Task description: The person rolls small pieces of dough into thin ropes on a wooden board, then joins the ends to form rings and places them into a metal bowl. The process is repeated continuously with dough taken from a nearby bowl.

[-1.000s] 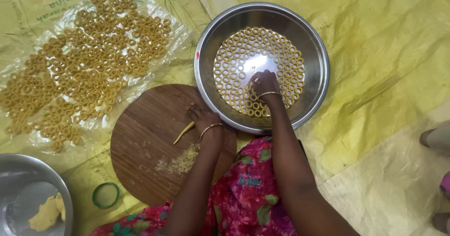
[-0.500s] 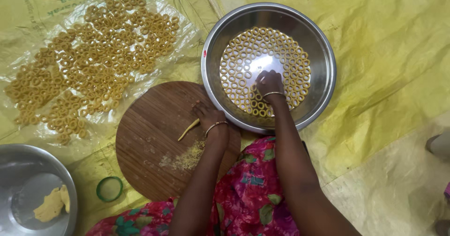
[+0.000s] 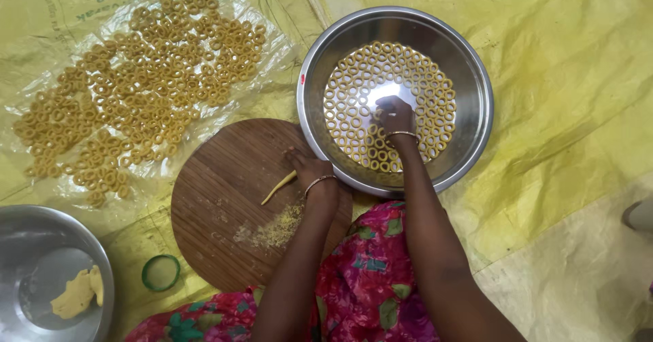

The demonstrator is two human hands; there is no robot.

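Right hand — perhaps pinching — dough rings

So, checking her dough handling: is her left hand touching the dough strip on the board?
Apart: the head view shows bare board between the left hand and the dough strip.

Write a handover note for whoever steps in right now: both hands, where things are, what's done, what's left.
Right hand is in the steel bowl, fingertips on the dough rings lining its bottom.
Left hand rests on the round wooden board, beside a dough strip and crumbs.
Done: many rings on the plastic sheet, a full layer in the bowl.
Left: the strip, plus dough in the second bowl.
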